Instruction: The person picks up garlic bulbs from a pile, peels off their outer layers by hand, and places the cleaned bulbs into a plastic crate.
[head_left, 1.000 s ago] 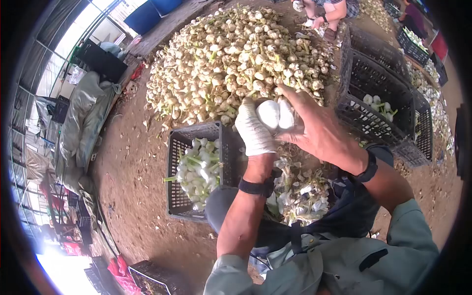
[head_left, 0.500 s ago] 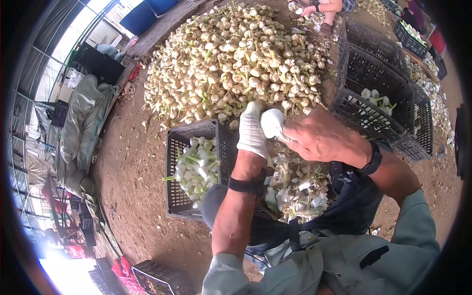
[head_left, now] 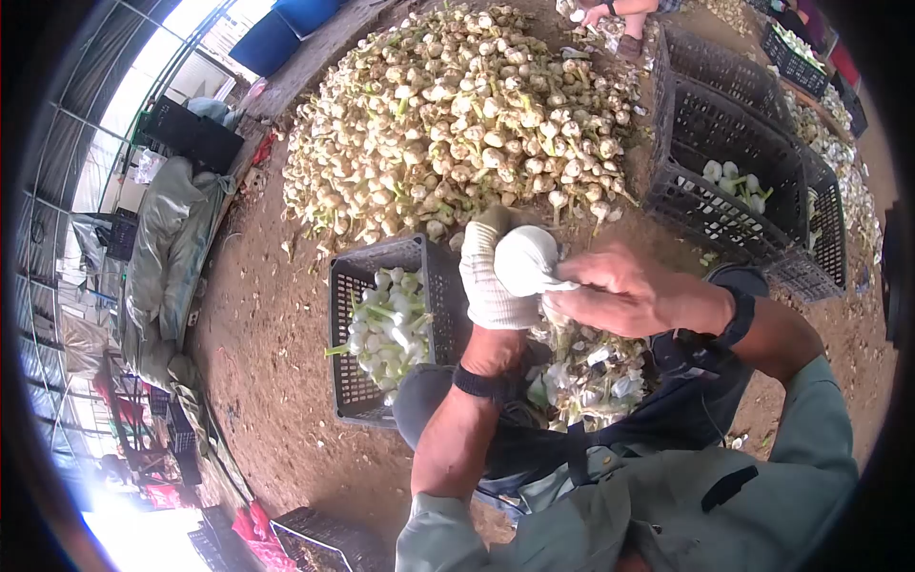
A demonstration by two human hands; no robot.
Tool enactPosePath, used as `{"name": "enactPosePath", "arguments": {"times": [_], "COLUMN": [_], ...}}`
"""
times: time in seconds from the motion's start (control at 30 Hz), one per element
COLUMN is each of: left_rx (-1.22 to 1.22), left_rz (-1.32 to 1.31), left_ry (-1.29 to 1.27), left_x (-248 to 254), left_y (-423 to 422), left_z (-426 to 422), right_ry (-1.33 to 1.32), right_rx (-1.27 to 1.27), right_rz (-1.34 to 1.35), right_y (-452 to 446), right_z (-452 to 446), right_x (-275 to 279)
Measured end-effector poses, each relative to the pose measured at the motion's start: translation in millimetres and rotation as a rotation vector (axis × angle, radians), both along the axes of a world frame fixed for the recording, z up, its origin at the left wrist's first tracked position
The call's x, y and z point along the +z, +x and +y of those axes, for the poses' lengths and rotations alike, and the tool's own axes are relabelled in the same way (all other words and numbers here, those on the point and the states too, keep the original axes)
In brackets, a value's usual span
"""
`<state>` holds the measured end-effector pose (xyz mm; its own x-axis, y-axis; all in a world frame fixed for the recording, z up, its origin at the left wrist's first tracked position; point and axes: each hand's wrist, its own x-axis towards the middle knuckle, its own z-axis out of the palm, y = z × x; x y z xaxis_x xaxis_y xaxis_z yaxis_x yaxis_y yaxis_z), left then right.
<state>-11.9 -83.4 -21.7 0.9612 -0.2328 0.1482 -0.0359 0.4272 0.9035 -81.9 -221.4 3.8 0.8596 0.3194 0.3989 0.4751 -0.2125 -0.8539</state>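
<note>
A white garlic bulb (head_left: 526,260) is held between my two hands, in front of the large garlic pile (head_left: 448,124). My left hand (head_left: 494,276), in a white knit glove, is closed around the bulb's left side. The bare fingers of my right hand (head_left: 629,289) pinch the thin white skin at the bulb's lower right. Below my hands lies a heap of peeled skins and scraps (head_left: 596,377), between my legs. Left of my gloved hand stands a black crate (head_left: 345,305) partly filled with cleaned garlic bulbs (head_left: 389,329).
Black crates (head_left: 724,133) stand at the right, one holding a few white bulbs (head_left: 736,186). Another person's hand (head_left: 596,13) works at the top. Covered bundles (head_left: 162,248) lie along the left side, and a blue container (head_left: 265,43) stands at the back.
The bulb has turned in my hands and shows more of its rounded white side. My right fingers have shifted down onto its trailing skin. The view has moved slightly.
</note>
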Motion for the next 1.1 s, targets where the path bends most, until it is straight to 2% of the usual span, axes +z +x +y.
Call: {"name": "enactPosePath", "arguments": {"times": [0.03,0.07,0.1,0.13,0.17,0.23,0.27,0.3,0.33,0.37,0.4,0.43,0.5,0.53,0.57,0.6,0.63,0.67,0.7,0.77,0.8,0.83,0.9,0.93,0.97,1.03,1.07,1.1], "left_rx": [-0.085,-0.168,-0.163,-0.149,-0.136,-0.124,-0.200,-0.279,-0.336,-0.553,-0.719,-0.871,-0.233,0.201,-0.007,-0.059,-0.114,0.189,0.464,0.615,0.647,0.693,0.673,0.603,0.612,0.781,0.754,0.761], "left_rz": [0.297,0.370,0.369,0.258,0.145,0.083,0.133,0.185,0.252,0.142,0.053,-0.037,0.398,0.436,0.338,0.298,0.264,0.209,0.247,0.115,0.198,0.133,0.067,0.133,0.131,0.212,0.239,0.245], "left_ry": [-0.275,-0.328,-0.325,-0.265,-0.208,-0.242,-0.560,-0.876,-0.992,-0.913,-0.851,-0.778,-0.893,-0.711,-0.742,-0.682,-0.622,-0.411,-0.238,0.057,0.170,0.368,0.626,0.706,0.708,0.357,0.235,0.230], "left_x": [6,15,12,7,5,11,9,7,7,4,3,8,14,33,-23,-1,23,25,55,56,49,36,-13,-10,-4,9,10,13], "left_y": [-5,-10,-10,-9,-9,-5,1,6,16,35,53,65,37,32,63,59,58,68,62,73,86,100,122,116,115,111,111,104], "left_z": [0,4,5,4,2,-2,-4,-3,11,36,47,55,58,50,67,74,86,100,98,128,146,160,195,203,209,214,220,218], "right_ry": [-0.001,0.065,0.135,0.251,0.251,0.580,0.617,0.624,0.763,0.894,0.846,0.620,0.064,-0.195,-0.451,-0.794,-0.978,-1.025,-1.070,-1.006,-0.942,-0.933,-1.019,-1.067,-1.064,-1.083,-1.089,-1.071], "right_rx": [0.004,0.065,0.125,0.193,0.197,0.226,0.236,0.143,0.217,0.296,0.083,-0.095,-0.224,-0.174,-0.128,-0.100,-0.088,-0.072,-0.050,-0.036,-0.034,-0.017,0.071,0.080,0.085,0.117,0.121,0.138], "right_rz": [-0.002,0.131,0.266,0.459,0.454,0.727,0.723,0.772,0.689,0.606,0.608,0.609,0.568,0.524,0.471,0.277,0.235,0.222,0.216,0.198,0.162,0.163,0.200,0.227,0.219,0.190,0.192,0.185], "right_y": [-1,-1,-3,-4,-4,-8,-8,-6,3,10,4,6,14,18,22,22,15,12,6,-2,-3,-3,3,5,7,6,4,4], "right_z": [-2,-3,-4,-4,-2,4,6,4,-5,-17,-23,-27,-34,-35,-37,-38,-34,-34,-33,-30,-28,-27,-24,-17,-12,-7,-8,-6], "right_x": [6,12,16,20,21,24,23,35,25,14,24,30,18,8,-6,-25,-26,-30,-37,-41,-41,-43,-41,-31,-26,-22,-23,-26]}}
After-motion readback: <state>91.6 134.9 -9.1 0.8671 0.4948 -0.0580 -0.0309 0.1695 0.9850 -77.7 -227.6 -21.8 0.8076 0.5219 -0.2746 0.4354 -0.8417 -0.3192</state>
